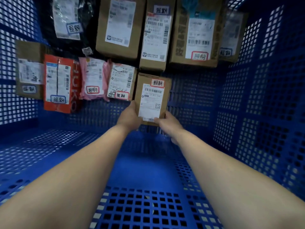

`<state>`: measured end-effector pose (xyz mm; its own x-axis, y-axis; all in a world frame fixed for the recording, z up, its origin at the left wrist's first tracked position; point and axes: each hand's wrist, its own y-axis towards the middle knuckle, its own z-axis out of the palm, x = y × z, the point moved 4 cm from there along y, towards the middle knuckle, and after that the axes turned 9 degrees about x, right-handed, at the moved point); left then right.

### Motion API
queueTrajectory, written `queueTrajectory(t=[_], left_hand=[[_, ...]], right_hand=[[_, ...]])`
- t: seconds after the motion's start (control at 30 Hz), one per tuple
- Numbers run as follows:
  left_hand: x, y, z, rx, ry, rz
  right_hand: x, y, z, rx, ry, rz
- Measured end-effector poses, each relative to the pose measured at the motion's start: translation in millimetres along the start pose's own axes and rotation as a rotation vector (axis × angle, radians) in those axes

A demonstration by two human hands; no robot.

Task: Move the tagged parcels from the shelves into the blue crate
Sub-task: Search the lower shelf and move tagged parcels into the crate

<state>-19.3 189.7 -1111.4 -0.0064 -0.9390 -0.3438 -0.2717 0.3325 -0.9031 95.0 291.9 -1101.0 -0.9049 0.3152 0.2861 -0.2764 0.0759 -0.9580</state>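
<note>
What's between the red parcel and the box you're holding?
Head view: a pink bag and a white-labelled parcel lie between red parcel and box.

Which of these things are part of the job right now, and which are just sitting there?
In use: small brown cardboard box, gripped by left hand and right hand; blue perforated plastic crate.
Just sitting, already stowed in the crate: red flat parcel, pink plastic mailer, black plastic bag.

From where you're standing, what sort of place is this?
Most likely a parcel depot or courier pickup point. A blue crate holds cardboard boxes and a pink bag, each with barcoded shipping labels and handwritten tags, and the left hand and right hand hold another small box.
</note>
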Motion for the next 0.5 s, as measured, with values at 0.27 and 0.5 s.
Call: queueTrajectory(t=[0.27, 0.5], left_hand=[[-29, -56, -28, -0.025, 0.294, -0.017], [-88, -160, -68, -0.11, 0.605, 0.084]], right_hand=[[24, -57, -2, -0.032, -0.401, -0.105], [78, -171, -16, -0.116, -0.86, -0.167]])
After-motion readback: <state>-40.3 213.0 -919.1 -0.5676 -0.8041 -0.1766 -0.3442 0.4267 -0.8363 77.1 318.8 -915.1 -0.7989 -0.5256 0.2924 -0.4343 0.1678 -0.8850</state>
